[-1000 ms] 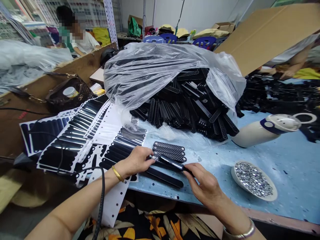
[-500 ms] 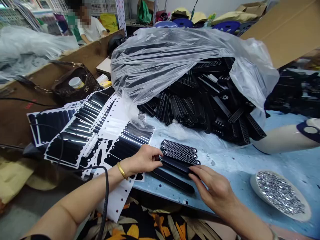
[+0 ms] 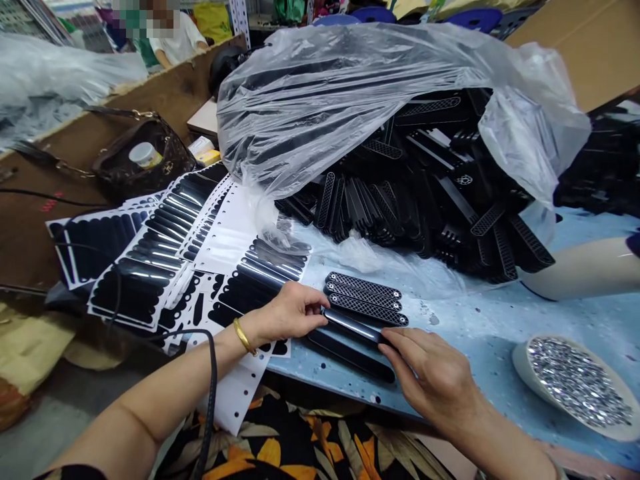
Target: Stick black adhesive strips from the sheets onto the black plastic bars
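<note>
Left hand: the left hand (image 3: 287,313) is pinching the left end of a glossy black strip (image 3: 353,325) between thumb and fingertips; a gold bangle (image 3: 243,337) is sitting on its wrist.
Right hand: the right hand (image 3: 433,380) is lying palm down with fingers stretched out and close together, its fingertips pressing on the right end of the same strip.
Strip: it is lying flat on the blue bench (image 3: 490,320) between both hands, just in front of 3 black mesh-patterned pieces (image 3: 367,297) lined up side by side, and just behind a longer plain black bar (image 3: 350,353).
Plastic bag: a clear plastic bag (image 3: 350,87) is lying open on the bench behind the hands, spilling a heap of black plastic parts (image 3: 425,200) toward them.
Dish: a shallow white dish (image 3: 575,383) at the right is holding small silver rhinestones.
Sheets: white backing sheets carrying black stickers (image 3: 150,247) are lying overlapped to the left of the hands, some overhanging the bench edge.
Handbag: a brown handbag (image 3: 143,163) is standing open further left with a white-lidded jar inside.
Cable: a black cable (image 3: 210,393) is draping over the left forearm.
</note>
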A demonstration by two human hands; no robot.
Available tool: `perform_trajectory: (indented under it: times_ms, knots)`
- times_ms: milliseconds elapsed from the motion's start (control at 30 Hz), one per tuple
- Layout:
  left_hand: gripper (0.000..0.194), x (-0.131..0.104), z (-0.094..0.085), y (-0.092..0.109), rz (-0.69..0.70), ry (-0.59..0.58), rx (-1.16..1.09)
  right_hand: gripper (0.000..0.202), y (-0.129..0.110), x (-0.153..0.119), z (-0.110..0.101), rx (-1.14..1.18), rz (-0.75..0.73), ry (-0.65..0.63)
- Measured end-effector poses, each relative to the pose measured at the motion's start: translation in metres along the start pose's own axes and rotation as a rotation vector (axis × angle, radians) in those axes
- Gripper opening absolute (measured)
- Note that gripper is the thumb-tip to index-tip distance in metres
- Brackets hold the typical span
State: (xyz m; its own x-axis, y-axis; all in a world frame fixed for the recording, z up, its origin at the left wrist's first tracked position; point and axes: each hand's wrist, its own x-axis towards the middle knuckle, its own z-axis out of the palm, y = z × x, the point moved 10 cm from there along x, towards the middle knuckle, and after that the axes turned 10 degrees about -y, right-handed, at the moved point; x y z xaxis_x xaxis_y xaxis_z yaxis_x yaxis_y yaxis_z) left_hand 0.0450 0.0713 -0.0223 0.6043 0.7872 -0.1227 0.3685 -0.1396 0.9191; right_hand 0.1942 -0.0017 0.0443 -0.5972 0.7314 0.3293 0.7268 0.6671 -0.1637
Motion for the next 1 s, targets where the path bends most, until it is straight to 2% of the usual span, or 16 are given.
perform_trajectory:
  times_ms: [267,667,1000]
  knots:
    - [0.014,0.0,-0.0007,-0.003,-0.032,-0.006,-0.03,0.021,0.0036,-0.0005,0.006,0.009,0.034,-0.043]
    - [0.014,0.0004,-0.0018,-0.001,-0.023,-0.016,-0.011,0.019,-0.0031,0.0032,0.0061,-0.048,-0.025,-0.075]
    - [0.015,-0.0008,-0.0015,-0.0005,-0.023,-0.025,0.002,0.021,-0.0019,0.0042,0.0089,-0.061,-0.009,-0.1]
